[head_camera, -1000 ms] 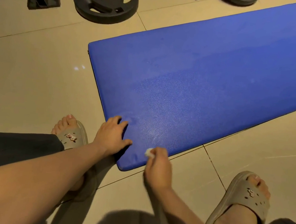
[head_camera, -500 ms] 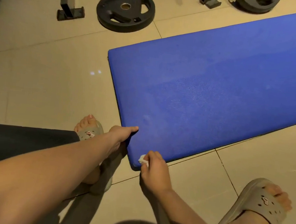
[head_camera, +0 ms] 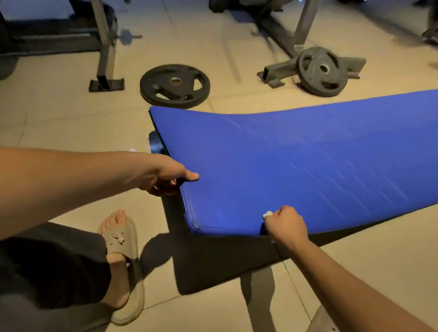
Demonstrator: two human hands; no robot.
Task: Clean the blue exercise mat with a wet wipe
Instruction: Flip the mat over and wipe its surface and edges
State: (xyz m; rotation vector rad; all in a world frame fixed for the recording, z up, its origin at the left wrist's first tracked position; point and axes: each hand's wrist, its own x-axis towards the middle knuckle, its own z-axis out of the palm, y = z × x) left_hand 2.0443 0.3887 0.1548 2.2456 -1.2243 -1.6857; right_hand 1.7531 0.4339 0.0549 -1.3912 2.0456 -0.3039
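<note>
The blue exercise mat (head_camera: 306,172) stretches from the centre to the right, its near end raised off the tiled floor with a dark shadow beneath. My left hand (head_camera: 162,176) grips the mat's near short edge, thumb on top and fingers underneath. My right hand (head_camera: 286,224) is shut on the mat's near long edge close to the corner, and a small white wet wipe (head_camera: 267,214) pokes out of that same fist.
A black weight plate (head_camera: 175,85) lies on the floor just beyond the mat's end. Another plate (head_camera: 322,71) leans on a metal rack foot at the back right. A rack post (head_camera: 106,54) stands back left. My sandalled feet (head_camera: 121,261) are near.
Both hands have lifted the near end of the mat off the floor. The view has tilted up, and more gym equipment shows at the back.
</note>
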